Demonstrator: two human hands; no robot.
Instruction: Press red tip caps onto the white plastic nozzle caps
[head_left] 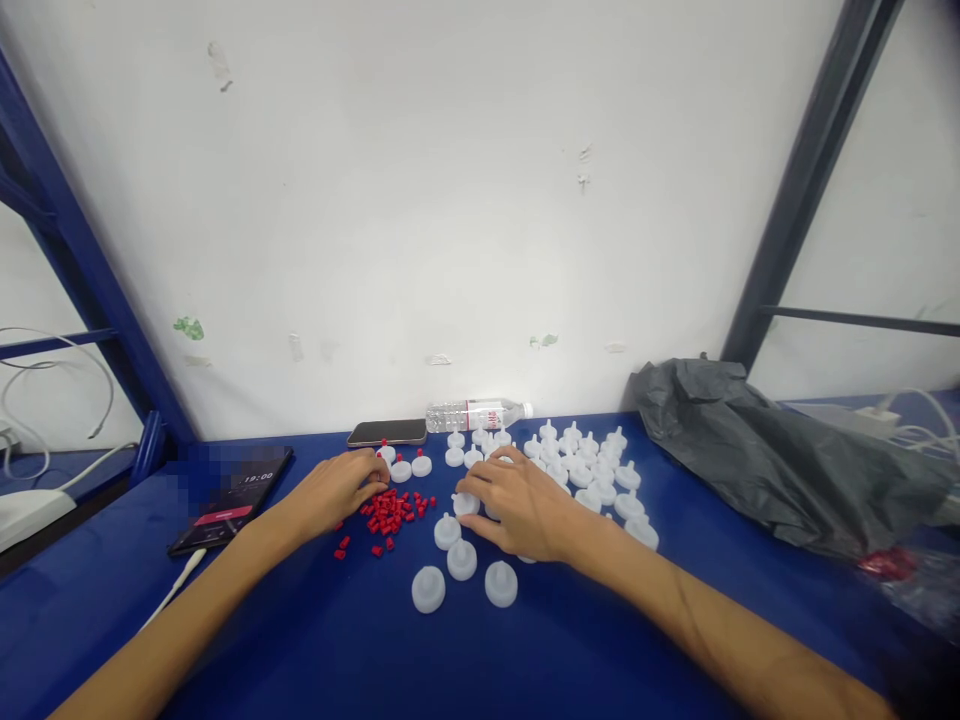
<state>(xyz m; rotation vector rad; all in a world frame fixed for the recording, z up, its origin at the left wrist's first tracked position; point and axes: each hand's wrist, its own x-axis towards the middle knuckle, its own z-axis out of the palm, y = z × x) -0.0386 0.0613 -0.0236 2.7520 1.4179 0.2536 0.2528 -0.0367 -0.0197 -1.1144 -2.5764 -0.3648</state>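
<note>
1 blue tbl (315, 640), wht wall (450, 220); L hand (343, 488) narrow by red bits (388, 510), R hand (525, 503) around cap (466, 505).

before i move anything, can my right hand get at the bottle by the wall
Probably yes, by going over the top: nothing lies on the bottle, but several white caps stand between it and your right hand, so a low reach might knock them.

Bottle (486, 415) lying by wall (450, 210) | phone (387, 432) beside it | grey bag (724, 455) at right
</note>
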